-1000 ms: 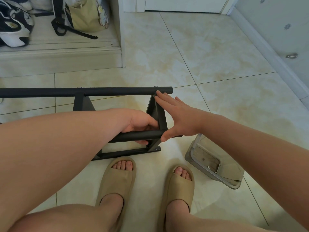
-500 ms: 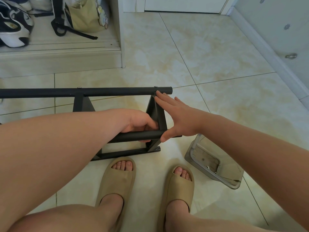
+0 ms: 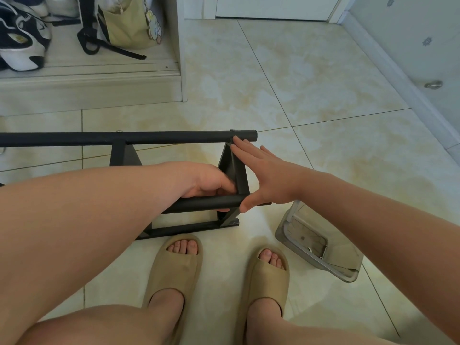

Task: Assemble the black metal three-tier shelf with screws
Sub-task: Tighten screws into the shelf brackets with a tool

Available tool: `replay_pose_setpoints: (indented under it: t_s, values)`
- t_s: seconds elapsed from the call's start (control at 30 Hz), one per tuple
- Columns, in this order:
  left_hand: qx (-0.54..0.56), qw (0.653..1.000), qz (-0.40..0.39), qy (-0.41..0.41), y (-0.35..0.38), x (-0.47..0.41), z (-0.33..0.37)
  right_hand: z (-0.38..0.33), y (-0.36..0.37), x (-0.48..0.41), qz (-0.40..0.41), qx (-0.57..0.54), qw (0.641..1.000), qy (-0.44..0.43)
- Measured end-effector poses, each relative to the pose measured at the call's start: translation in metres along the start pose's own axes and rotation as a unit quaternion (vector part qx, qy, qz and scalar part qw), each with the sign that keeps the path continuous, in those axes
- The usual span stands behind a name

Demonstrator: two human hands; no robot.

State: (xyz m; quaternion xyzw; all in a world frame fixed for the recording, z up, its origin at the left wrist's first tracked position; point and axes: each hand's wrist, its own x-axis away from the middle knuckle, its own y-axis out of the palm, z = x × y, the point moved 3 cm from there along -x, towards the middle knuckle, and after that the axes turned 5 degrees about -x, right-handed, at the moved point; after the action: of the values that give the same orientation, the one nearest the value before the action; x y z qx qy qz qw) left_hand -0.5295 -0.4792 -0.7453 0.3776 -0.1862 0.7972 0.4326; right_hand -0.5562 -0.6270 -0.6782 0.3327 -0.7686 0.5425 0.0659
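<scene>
The black metal shelf frame (image 3: 174, 137) lies on its side on the tiled floor, long tubes running left to right with cross plates between them. My left hand (image 3: 211, 183) reaches inside the frame and is curled around the near tube (image 3: 206, 203) beside the right end plate (image 3: 239, 170). My right hand (image 3: 263, 175) presses flat against the outside of that end plate, fingers straight and pointing up to the far tube, thumb on the near tube's end. Two screw heads (image 3: 232, 130) show on top of the far tube.
A small clear plastic tray (image 3: 321, 247) with a few small metal parts lies on the floor to the right. My feet in beige slippers (image 3: 174, 265) stand just in front of the frame. A raised step with shoes (image 3: 22, 41) and a bag (image 3: 127, 23) is at the back left.
</scene>
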Motion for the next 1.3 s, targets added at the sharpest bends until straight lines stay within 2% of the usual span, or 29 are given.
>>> replay_pose_setpoints:
  t_s: [0.37,0.77,1.03,1.3]
  values:
    - [0.006,1.000,-0.016,0.026,0.0028,0.0050,0.0078,-0.0007,-0.0002,0.0002,-0.002,0.004,1.000,-0.003]
    - [-0.004,0.998,0.019,0.052,0.0007,0.0020,0.0062,0.0009,-0.0002,-0.0003,-0.001,-0.003,1.000,-0.001]
    - [0.014,0.999,-0.020,-0.023,0.0029,0.0042,0.0013,0.0005,-0.0001,-0.0006,-0.002,0.002,1.000,-0.001]
    - [-0.013,1.000,0.003,-0.009,-0.0007,0.0016,0.0090,0.0016,0.0004,-0.0004,-0.001,0.001,1.000,-0.003]
